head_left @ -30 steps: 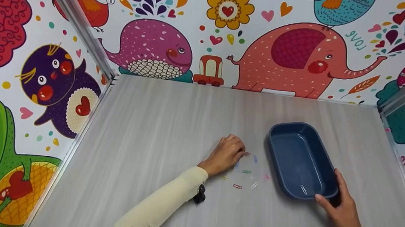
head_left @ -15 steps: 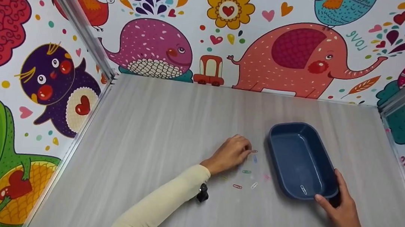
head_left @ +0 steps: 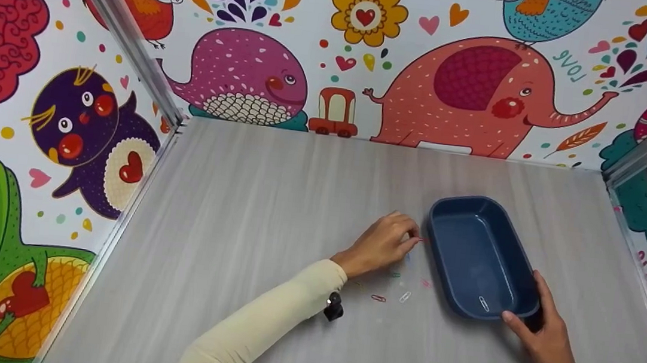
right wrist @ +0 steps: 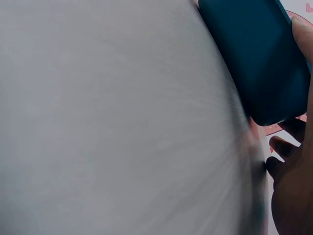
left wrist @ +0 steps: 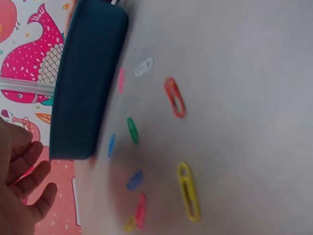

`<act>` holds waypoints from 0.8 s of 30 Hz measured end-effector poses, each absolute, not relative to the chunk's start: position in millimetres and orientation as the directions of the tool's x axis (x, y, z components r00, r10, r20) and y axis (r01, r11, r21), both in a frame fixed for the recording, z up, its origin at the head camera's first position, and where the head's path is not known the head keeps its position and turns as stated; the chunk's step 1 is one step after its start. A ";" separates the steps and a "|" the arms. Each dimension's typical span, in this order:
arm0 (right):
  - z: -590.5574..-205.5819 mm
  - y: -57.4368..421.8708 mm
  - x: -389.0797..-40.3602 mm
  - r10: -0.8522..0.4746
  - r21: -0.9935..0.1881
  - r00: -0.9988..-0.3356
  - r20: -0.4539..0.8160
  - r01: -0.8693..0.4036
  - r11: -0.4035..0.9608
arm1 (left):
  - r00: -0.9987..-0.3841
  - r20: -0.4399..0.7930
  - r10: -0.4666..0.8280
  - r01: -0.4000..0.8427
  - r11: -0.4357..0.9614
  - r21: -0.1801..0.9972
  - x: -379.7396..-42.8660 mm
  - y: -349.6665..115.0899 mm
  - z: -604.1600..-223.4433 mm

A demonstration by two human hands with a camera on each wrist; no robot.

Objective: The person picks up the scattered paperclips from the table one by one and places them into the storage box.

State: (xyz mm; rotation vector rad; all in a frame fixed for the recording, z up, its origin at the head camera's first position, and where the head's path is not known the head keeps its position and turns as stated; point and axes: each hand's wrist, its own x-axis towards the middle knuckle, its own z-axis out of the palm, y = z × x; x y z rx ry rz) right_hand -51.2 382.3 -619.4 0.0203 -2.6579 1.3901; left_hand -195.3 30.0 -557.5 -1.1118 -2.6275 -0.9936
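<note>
My left hand [head_left: 380, 243] pinches a small red paper clip [head_left: 421, 240] between thumb and fingertips, just left of a dark blue rectangular tray [head_left: 475, 251]. The tray's near right corner is in the grip of my right hand [head_left: 552, 335], thumb at the rim and fingers along the outside. One white paper clip [head_left: 484, 303] lies inside, toward the near end. Loose on the table are a red clip [left wrist: 175, 97], a white clip [left wrist: 144, 67], a green clip [left wrist: 132, 130], a yellow clip [left wrist: 189, 192] and several others, pink and blue among them.
The pale wood-grain table [head_left: 273, 200] is walled in by panels with cartoon animals [head_left: 465, 94]. A metal strip [head_left: 106, 249] runs along its left edge. The tray stands right of the scattered clips.
My left hand has moved right and slightly away from me, lifting the red clip from among the others to beside the tray's left wall. My right hand and the tray have stayed put.
</note>
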 end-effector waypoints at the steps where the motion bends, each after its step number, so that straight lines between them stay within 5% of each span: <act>1: -619.4 382.4 -51.1 0.053 -0.817 -0.990 0.129 -0.075 0.572 | -0.715 0.352 0.604 0.686 0.513 0.516 -195.0 32.0 -555.3; 10: -620.8 383.3 -51.6 0.052 -0.818 -0.992 0.118 -0.068 0.572 | -0.664 0.361 0.654 0.734 0.481 0.479 -196.0 50.0 -545.3; 24: -621.2 382.1 -50.5 0.046 -0.806 -0.984 0.174 -0.115 0.581 | -0.603 0.206 0.771 0.765 0.485 0.423 -205.8 71.4 -526.9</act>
